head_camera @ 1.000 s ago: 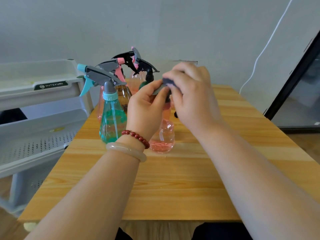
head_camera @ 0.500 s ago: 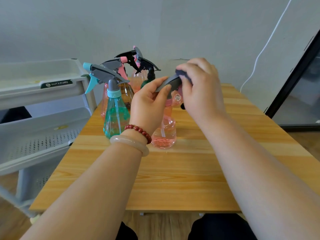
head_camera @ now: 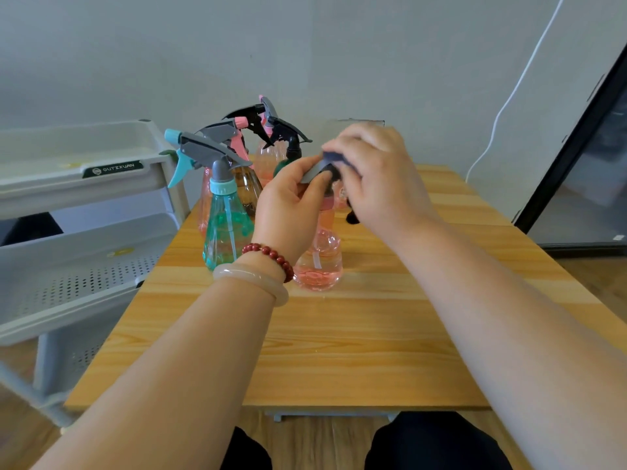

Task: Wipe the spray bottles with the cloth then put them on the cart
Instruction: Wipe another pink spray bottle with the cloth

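Right hand (head_camera: 376, 178) pinches the dark blue cloth (head_camera: 334, 158), now slid back down the grey trigger head (head_camera: 310, 173). Left hand (head_camera: 291, 205) still grips that head of the clear pink plastic spray bottle (head_camera: 319, 262).

cart (head_camera: 101, 184) left of table (head_camera: 339, 334)

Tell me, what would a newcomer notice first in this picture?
Two hands meet over the wooden table: the left hand grips the grey trigger head of a pink spray bottle while the right hand presses a dark cloth onto it. A teal spray bottle stands just left, more bottles cluster behind, and a white cart sits beside the table's left edge.
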### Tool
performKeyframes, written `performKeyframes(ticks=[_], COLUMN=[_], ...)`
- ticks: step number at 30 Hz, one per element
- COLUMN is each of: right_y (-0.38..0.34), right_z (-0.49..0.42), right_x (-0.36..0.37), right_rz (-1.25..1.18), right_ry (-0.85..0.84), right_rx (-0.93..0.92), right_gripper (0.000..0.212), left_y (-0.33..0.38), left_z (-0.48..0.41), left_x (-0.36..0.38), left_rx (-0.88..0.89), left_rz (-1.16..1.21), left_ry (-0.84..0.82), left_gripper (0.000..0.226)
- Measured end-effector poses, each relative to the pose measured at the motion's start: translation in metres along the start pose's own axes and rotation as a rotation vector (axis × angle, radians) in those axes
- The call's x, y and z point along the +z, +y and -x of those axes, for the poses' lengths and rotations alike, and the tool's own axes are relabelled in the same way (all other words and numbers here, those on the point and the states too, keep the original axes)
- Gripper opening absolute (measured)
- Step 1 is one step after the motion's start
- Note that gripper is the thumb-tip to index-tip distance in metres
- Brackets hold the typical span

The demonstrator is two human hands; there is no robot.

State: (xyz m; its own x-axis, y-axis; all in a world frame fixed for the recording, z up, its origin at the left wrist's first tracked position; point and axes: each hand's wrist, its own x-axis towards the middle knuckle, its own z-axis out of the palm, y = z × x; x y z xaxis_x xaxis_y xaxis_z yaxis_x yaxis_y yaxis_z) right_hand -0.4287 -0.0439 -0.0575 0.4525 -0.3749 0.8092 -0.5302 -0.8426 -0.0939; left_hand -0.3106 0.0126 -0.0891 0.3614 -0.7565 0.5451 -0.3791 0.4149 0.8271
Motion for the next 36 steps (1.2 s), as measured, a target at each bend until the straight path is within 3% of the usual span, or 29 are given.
performKeyframes(ticks=[3,8,13,17,22,26,31,36], right_y=[0.004,-0.001,0.005,-0.003,0.002,-0.004,0.006,0.005], right_z=[-0.003,0.004,0.0,0.007,0.002,0.007,0.001,0.003], right_x=[-0.004,-0.004,-0.003,0.0,-0.001,-0.003,-0.004,-0.007], right_rz=[0.015,-0.039,-0.006,-0.037,-0.012,-0.065,-0.043,-0.041], right_ry=[0.04,-0.069,0.02,-0.07,0.02,-0.136,-0.079,-0.215], right_rx=[0.099,-0.115,0.049,-0.106,0.034,-0.196,-0.042,-0.232], right_gripper=[0.023,0.024,0.023,0.024,0.023,0.026,0.028,0.026], left_y=[0.0,0.0,0.001,-0.001,0.0,-0.003,-0.002,-0.004], left_z=[0.0,0.003,0.003,0.004,0.005,0.009,0.007,0.008], left_x=[-0.002,-0.001,-0.001,0.001,0.0,-0.001,0.0,-0.001], left_rx=[-0.005,-0.017,-0.039,-0.05,-0.077,-0.095,-0.115,-0.093], left_rz=[-0.027,0.029,0.035,0.072,0.122,0.137,0.174,0.135], left_ry=[0.004,0.015,0.022,0.024,0.009,-0.027,-0.058,-0.044], left_gripper=[0.014,0.016,0.016,0.013,0.017,0.022,0.022,0.018])
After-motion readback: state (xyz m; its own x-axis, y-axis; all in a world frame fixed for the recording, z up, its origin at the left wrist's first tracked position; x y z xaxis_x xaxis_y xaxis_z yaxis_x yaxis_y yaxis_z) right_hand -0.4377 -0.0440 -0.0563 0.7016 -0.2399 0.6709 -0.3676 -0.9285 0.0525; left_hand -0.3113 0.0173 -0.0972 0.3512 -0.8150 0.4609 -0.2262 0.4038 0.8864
